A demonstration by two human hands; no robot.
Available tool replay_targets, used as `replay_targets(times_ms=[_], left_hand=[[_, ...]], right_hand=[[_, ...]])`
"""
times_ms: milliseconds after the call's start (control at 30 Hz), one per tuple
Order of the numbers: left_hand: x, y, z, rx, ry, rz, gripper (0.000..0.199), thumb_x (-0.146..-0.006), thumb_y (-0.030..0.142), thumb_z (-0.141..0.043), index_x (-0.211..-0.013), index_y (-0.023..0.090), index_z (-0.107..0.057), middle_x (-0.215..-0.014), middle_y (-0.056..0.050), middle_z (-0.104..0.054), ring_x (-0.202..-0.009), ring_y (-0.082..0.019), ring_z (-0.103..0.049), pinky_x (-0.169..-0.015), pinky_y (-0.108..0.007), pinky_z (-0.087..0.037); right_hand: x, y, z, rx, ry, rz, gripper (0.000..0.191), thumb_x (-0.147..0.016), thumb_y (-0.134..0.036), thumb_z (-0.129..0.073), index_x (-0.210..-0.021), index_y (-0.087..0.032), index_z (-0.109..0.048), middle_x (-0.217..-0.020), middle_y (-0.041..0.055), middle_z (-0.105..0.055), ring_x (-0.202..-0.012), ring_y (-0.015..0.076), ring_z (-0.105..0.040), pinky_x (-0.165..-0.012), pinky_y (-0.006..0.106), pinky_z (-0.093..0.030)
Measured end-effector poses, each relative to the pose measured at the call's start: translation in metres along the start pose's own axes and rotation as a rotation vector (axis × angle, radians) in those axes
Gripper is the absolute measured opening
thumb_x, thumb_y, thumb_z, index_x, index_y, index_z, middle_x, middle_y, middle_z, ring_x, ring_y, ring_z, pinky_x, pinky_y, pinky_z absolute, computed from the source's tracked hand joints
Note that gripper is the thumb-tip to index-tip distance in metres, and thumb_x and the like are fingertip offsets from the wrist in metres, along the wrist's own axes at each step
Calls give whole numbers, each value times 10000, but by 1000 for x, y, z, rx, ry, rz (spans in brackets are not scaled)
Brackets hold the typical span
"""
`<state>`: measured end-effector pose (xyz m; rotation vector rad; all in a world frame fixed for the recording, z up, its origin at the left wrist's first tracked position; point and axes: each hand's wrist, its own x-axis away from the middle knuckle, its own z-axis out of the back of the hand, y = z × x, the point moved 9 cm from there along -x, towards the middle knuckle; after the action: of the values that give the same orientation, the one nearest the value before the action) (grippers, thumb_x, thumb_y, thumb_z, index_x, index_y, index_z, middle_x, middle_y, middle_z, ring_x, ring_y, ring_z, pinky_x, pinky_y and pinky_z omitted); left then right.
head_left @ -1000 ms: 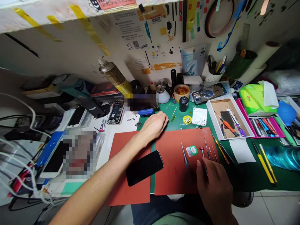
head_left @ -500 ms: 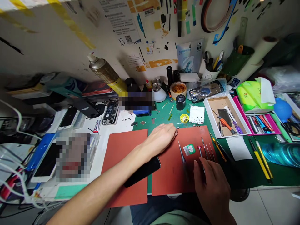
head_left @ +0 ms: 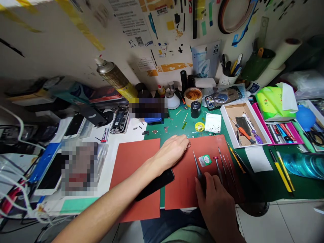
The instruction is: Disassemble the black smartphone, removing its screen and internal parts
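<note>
My left hand (head_left: 173,150) rests over the upper part of the right red mat (head_left: 182,189), its fingers curled and their tips turned away. Whatever they may hold is hidden. Under that forearm a black phone (head_left: 157,185) lies across the gap to the left red mat (head_left: 139,153). My right hand (head_left: 217,206) is low on the right mat, thumb and index finger apart on either side of the lower end of grey pointed tweezers (head_left: 196,163). Beside them lie a small green-and-white packet (head_left: 205,160), a red-topped screwdriver (head_left: 217,165) and several thin metal tools (head_left: 223,163).
A white tray (head_left: 264,143) with screwdrivers stands right of the mats. Yellow-handled tools (head_left: 283,175) and a blue bottle (head_left: 305,167) lie farther right. A black jar (head_left: 195,109) and a yellow round tin (head_left: 199,127) are behind the mats. Cables (head_left: 22,199) hang at far left.
My right hand has moved left, from beside the red-topped screwdriver to the lower end of the tweezers. My left hand has stayed in place.
</note>
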<state>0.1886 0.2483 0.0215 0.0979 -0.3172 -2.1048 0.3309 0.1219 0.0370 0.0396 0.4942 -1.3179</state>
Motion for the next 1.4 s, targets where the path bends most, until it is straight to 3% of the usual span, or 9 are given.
replay_targets(times_ms=[267, 400, 633, 700, 800, 933, 1133, 1300, 1400], left_hand=[[15, -7, 12, 105, 10, -3, 329, -1117, 135, -367, -1265, 178, -657, -1179, -121, -726, -1023, -249, -683, -887, -407, -539], [26, -11, 24, 130, 50, 25, 305, -1147, 219, -388, -1297, 179, -651, -1212, -120, -731, -1091, -260, -691, -944, -425, -537], [106, -15, 62, 210, 142, 198, 299, -1130, 453, -504, -1019, 234, -676, -1096, -75, -751, -1038, -255, -700, -949, -425, -542], [142, -17, 54, 247, 136, 258, 318, -1069, 529, -617, -1229, 259, -671, -1271, -89, -750, -1163, -285, -704, -998, -445, -567], [191, -19, 29, 193, 150, 322, 726, -954, 582, -766, -1570, 308, -498, -1534, -120, -652, -1385, -371, -634, -1123, -558, -552], [232, -24, -5, 160, 193, 387, 906, -944, 458, -801, -1695, 295, -321, -1608, -160, -579, -1451, -406, -588, -1149, -605, -554], [239, -24, -10, 165, 324, 323, 712, -1072, 381, -636, -1683, 235, -303, -1509, -173, -637, -1400, -359, -616, -1122, -572, -581], [238, -28, -11, 163, 412, 276, 683, -1064, 409, -630, -1659, 229, -347, -1435, -164, -670, -1322, -362, -644, -1072, -545, -592], [239, -33, -14, 154, 457, 264, 673, -1058, 425, -631, -1646, 218, -377, -1419, -169, -671, -1295, -356, -647, -1051, -524, -590]], right_hand=[[4, 2, -7, -13, -16, -2, 298, -1161, -351, -456, -1104, -155, -674, -802, 44, -656, -614, 172, -643, -550, 296, -415], [5, 1, -10, -6, -23, 2, 277, -1157, -331, -462, -1085, -158, -666, -791, 37, -635, -629, 174, -642, -547, 291, -408], [-3, -1, 2, 17, -4, 32, 273, -1146, -376, -510, -1141, -142, -652, -842, 62, -673, -686, 198, -681, -573, 303, -456], [-5, -2, 8, 5, 21, 43, 237, -1134, -364, -550, -1171, -148, -639, -912, 87, -707, -777, 220, -716, -647, 315, -513], [-5, -8, 15, -5, 41, 59, 188, -1117, -338, -593, -1194, -170, -631, -985, 110, -732, -871, 246, -733, -724, 343, -550], [-3, -26, 16, -145, -10, 90, 147, -1126, -320, -565, -1176, -202, -637, -942, 81, -714, -828, 228, -708, -713, 347, -541], [-5, -53, -4, -424, -258, 147, 187, -1137, -331, -529, -1227, -208, -636, -1078, 90, -730, -967, 229, -727, -846, 356, -582], [-12, -30, 11, -60, -68, 50, 285, -1142, -415, -505, -1151, -179, -664, -995, 106, -726, -873, 265, -732, -745, 368, -523], [-10, -19, 4, 123, -124, -19, 381, -1152, -458, -434, -1132, -155, -664, -946, 107, -709, -716, 244, -711, -583, 344, -430]])
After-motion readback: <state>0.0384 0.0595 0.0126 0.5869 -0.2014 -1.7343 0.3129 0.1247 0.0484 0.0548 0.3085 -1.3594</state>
